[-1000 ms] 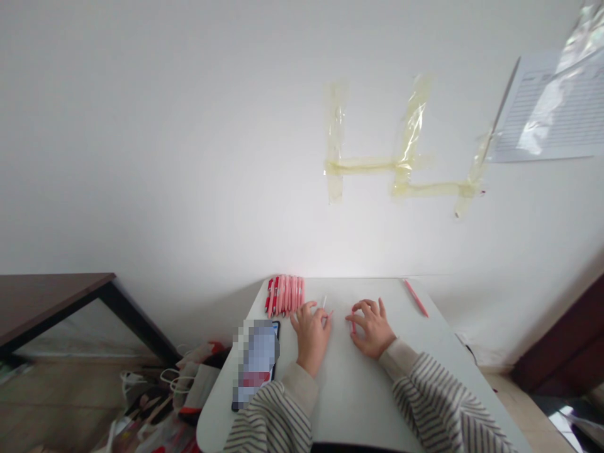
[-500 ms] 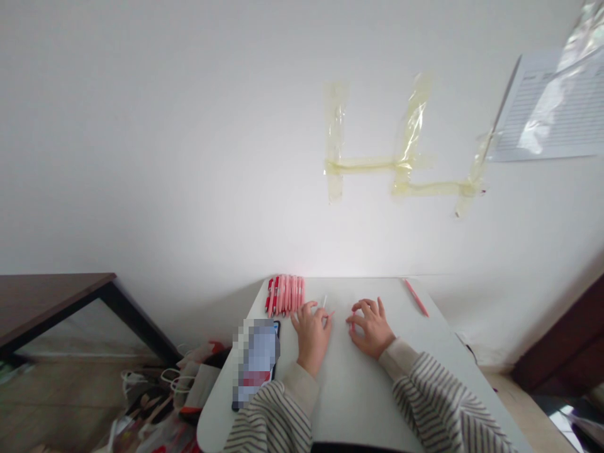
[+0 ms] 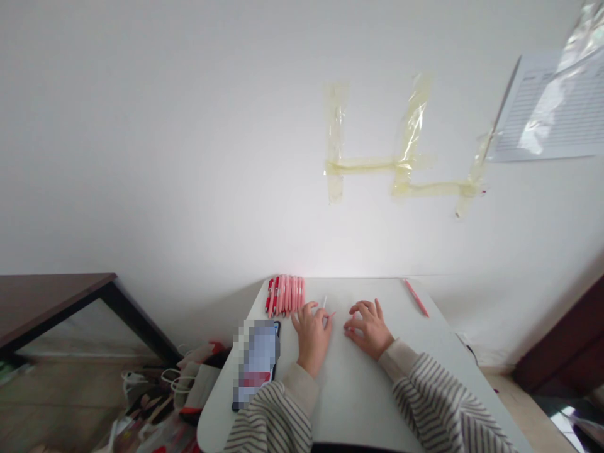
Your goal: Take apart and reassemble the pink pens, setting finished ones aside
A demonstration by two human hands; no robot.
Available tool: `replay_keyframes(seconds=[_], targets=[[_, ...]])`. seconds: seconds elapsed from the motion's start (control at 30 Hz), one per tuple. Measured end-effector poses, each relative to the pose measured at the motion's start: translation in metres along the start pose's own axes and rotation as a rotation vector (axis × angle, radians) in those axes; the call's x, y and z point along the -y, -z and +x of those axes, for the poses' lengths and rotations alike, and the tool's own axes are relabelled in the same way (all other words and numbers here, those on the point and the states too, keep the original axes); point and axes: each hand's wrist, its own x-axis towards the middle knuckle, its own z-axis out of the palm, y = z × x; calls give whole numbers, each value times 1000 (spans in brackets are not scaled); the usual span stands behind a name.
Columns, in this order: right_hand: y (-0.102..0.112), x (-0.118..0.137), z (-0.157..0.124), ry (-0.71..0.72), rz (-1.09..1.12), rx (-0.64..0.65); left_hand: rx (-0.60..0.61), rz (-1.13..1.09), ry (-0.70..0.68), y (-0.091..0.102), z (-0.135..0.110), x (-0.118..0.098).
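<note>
At bench [image 3: 353, 390] middle: left hand [image 3: 311, 333] curled, fingertips pinching thin pale pen part [image 3: 324, 302]. Part slim, whitish, stick-like, very small in view. Long axis runs near-to-far, free end pointing far toward wall. Right hand [image 3: 370, 327] just right of it, fingers bent down; whether it grips anything, cannot tell. Row of pink pens [image 3: 285, 294] far left, lone pink pen [image 3: 416, 297] far right, phone [image 3: 257, 362] near left.

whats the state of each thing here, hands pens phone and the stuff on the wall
left hand, fingers curled, tips by a small white piece; grip unclear
right hand, fingers curled down onto the table
pen row, lying side by side, far left corner
single pen, lying alone, far right
phone, flat on the table, left edge
tape strips, stuck to the wall
</note>
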Motion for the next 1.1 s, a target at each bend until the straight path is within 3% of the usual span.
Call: replay_keyframes(seconds=[0.27,0.57,0.9,1.1], targets=[[-2,1,0,3,14,-35,7,-13,1,-1,0,2],[-5,-5,1,99,49,-142,-1,-28,3,-4,0,4],[-4,-16,1,-21,71,-277,-6,-98,-109,-7,0,6],[-5,-18,1,-26,98,-258,17,-138,-159,-3,-1,2]])
